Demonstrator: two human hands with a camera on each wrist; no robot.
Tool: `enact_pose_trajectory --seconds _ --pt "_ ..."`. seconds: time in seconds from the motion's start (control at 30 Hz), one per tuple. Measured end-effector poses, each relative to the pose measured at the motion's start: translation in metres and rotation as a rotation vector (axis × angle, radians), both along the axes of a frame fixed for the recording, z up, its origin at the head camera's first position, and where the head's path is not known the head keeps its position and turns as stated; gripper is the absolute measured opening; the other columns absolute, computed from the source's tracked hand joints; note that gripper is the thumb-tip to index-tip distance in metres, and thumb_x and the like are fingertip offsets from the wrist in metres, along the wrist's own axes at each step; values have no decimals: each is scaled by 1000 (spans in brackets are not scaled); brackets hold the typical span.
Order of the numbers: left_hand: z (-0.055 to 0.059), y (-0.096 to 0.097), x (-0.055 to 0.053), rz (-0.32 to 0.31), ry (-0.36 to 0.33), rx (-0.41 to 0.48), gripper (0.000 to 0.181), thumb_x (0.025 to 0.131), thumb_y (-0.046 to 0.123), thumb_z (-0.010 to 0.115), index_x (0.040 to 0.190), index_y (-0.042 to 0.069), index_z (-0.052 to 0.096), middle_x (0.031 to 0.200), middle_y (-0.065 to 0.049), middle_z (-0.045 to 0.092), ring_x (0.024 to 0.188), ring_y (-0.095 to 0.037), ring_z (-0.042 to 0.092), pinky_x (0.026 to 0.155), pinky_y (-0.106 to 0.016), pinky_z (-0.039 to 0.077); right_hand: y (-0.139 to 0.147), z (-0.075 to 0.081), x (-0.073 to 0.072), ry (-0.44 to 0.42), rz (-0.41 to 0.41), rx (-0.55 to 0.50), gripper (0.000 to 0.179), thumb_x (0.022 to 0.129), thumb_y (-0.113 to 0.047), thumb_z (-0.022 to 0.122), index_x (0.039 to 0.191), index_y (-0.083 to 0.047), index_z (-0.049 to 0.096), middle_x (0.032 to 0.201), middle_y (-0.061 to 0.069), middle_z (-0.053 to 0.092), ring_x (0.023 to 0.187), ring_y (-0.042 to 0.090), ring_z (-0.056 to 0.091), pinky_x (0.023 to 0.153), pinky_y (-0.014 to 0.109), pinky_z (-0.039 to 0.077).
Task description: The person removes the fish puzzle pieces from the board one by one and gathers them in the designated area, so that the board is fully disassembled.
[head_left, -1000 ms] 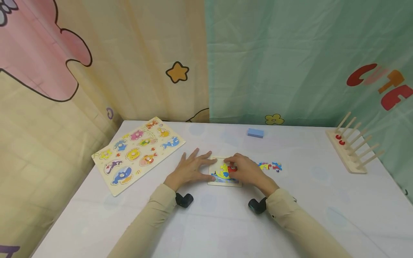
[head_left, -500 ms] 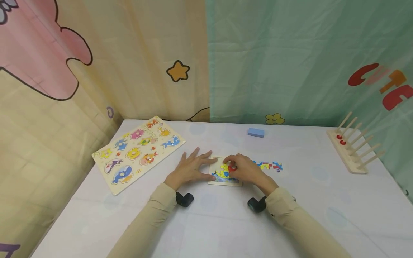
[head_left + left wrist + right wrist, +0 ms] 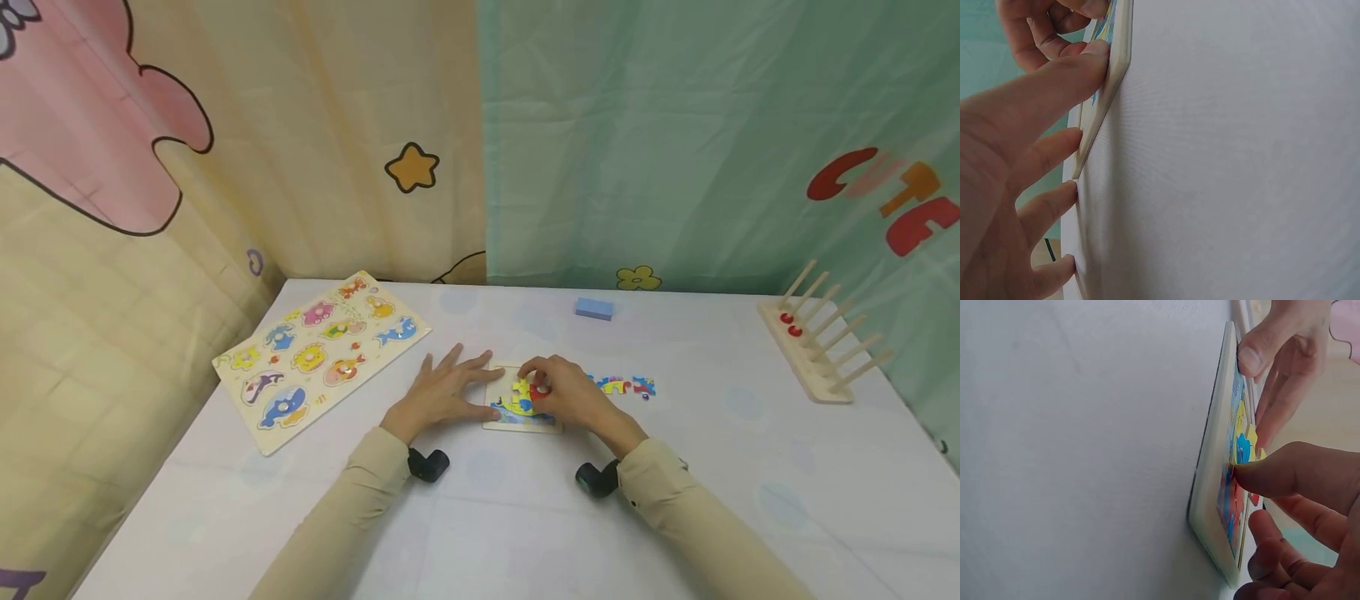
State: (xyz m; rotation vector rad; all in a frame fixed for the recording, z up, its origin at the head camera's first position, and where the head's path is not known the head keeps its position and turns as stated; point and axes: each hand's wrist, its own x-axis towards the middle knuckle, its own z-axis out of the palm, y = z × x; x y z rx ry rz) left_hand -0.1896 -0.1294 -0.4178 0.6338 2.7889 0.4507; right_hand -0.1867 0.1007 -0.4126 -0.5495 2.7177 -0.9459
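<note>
A small wooden jigsaw board (image 3: pixel 525 430) lies in front of the person, partly filled with yellow, blue and red pieces. My left hand (image 3: pixel 442 392) has its fingers spread at the board's left side. Its thumb (image 3: pixel 1094 56) presses on the near corner, while another fingertip touches the edge. From the right, my right hand (image 3: pixel 577 396) pinches a red puzzle piece (image 3: pixel 1255 499) low over the board, thumb against the picture. Those fingers partly hide the piece. Several loose puzzle pieces (image 3: pixel 642 386) lie just right of this hand.
A large sea-animal peg puzzle (image 3: pixel 309 358) lies at the back left. At the back stands a blue block (image 3: pixel 594 309). On the right is a wooden rack (image 3: pixel 813 367) with upright pegs and red beads. Curtains hang behind the white table (image 3: pixel 480 533).
The right hand has shifted very slightly at the board, and more of the loose pieces beside it now shows. The left hand stays in place.
</note>
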Motion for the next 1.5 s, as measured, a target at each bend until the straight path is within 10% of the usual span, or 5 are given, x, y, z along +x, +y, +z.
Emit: enact_pose_trajectory --seconds 0.53,1.5 --pt "0 -1 0 -2 3 11 70 81 63 70 143 36 52 159 9 29 150 -34 6 113 -68 2 8 -1 5 39 10 -304 17 87 -7 73 101 -15 70 89 -2 71 69 14 60 64 28 51" --pt "-1 -2 1 -14 -4 26 71 82 63 68 144 35 50 160 8 27 150 -34 6 113 -67 0 25 0 7 -53 -285 -282 19 83 -24 80 95 -10 80 92 1 75 92 18 66 76 29 51"
